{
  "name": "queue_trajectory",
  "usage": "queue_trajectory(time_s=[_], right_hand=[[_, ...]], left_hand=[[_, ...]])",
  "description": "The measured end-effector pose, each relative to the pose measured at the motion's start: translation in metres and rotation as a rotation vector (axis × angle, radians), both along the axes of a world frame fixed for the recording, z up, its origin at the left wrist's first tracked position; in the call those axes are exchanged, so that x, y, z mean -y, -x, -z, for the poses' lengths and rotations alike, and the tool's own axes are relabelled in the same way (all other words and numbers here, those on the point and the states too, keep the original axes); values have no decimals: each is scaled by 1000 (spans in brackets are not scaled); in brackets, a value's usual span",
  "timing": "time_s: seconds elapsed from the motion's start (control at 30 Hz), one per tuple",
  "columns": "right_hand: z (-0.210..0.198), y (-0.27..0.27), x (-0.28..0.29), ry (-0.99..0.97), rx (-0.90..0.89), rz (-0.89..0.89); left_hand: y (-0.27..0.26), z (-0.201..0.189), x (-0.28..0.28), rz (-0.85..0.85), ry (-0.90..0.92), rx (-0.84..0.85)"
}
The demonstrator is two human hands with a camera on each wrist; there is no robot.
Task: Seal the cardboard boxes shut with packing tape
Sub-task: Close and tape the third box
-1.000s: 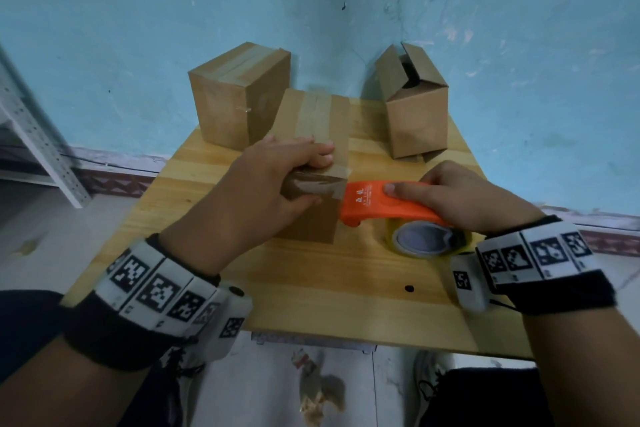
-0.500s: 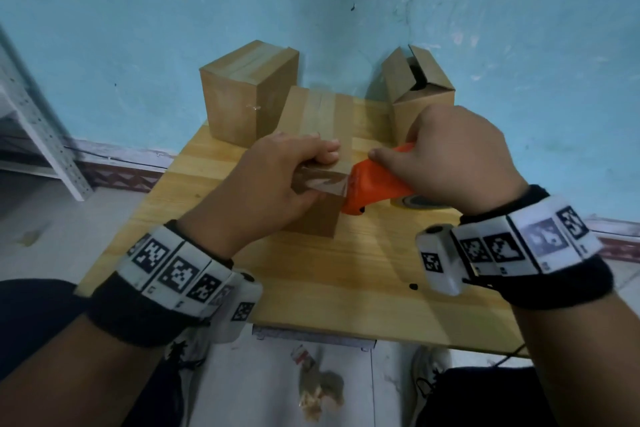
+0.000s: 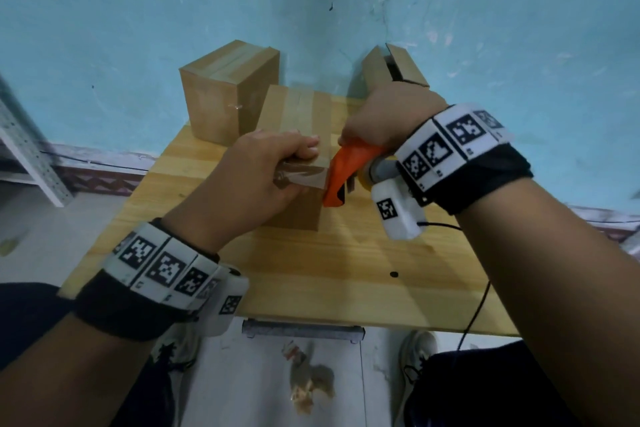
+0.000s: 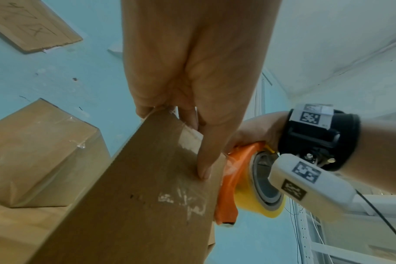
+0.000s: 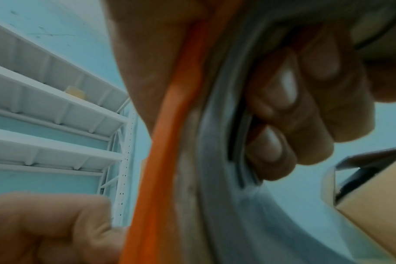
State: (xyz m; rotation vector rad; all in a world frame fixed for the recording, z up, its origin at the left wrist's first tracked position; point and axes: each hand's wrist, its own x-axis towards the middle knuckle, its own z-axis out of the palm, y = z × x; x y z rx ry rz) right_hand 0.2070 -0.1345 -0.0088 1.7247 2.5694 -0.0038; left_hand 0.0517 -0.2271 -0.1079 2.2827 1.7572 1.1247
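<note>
A cardboard box [image 3: 298, 107] stands mid-table with a strip of tape along its top. My left hand [image 3: 256, 173] grips its near top edge, fingers over the top and thumb [image 4: 203, 160] pressing the tape end onto the front face [image 4: 136, 196]. Right beside it my right hand [image 3: 388, 118] grips the orange tape dispenser [image 3: 343, 173], tipped nose down at the box's near right corner. The yellowish tape roll [image 4: 258, 198] sits in the dispenser [image 4: 228, 187]. In the right wrist view my fingers [image 5: 305, 107] curl round the dispenser [image 5: 170, 142].
A taped box [image 3: 225, 97] stands at the back left, close to the middle box. At the back right, behind my right hand, a box [image 3: 398, 66] has its flaps open. The wooden table [image 3: 329, 270] ends near my knees. A white metal shelf [image 3: 20, 149] stands left.
My right hand has lifted and tipped the dispenser from flat beside the box to nose down at its near corner. The left hand has kept its hold on the box edge.
</note>
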Motion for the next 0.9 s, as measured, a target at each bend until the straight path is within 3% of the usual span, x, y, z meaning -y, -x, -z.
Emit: queue_trajectory(time_s=[0.17, 0.3, 0.37, 0.47, 0.6, 0.73, 0.8, 0.9], right_hand=[[-6, -3, -5, 138, 212, -108], [10, -17, -16, 389, -50, -63], [22, -14, -13, 430, 49, -81], [27, -2, -10, 307, 185, -71], [18, -18, -8, 233, 36, 31], [39, -44, -4, -105, -223, 87], [58, -49, 3, -247, -208, 163], [82, -50, 15, -238, -96, 164]], left_hand=[[0, -1, -1, -1, 20, -1], [-1, -2, -1, 22, 10, 23], [-4, -3, -2, 15, 3, 5], [-8, -4, -4, -18, -11, -37], [4, -4, -1, -1, 32, 22], [8, -2, 1, -2, 68, 11], [6, -4, 3, 9, 85, 18], [6, -7, 6, 7, 120, 74]])
